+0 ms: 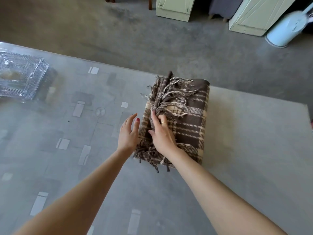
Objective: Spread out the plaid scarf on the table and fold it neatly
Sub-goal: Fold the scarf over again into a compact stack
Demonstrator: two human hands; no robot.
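Note:
The brown and cream plaid scarf (189,116) lies folded into a thick rectangle near the far edge of the glass-topped table (84,133), with tassel fringes heaped on its top and hanging at its near end. My right hand (160,133) rests on the scarf's left part, fingers dug into the fringe and the top layer. My left hand (127,133) hovers just left of the scarf, fingers spread and holding nothing.
A cut-glass box (20,77) stands at the table's far left. Beyond the table's far edge is concrete floor, with pale green cabinets (174,7) and a white bin (286,29) at the back right.

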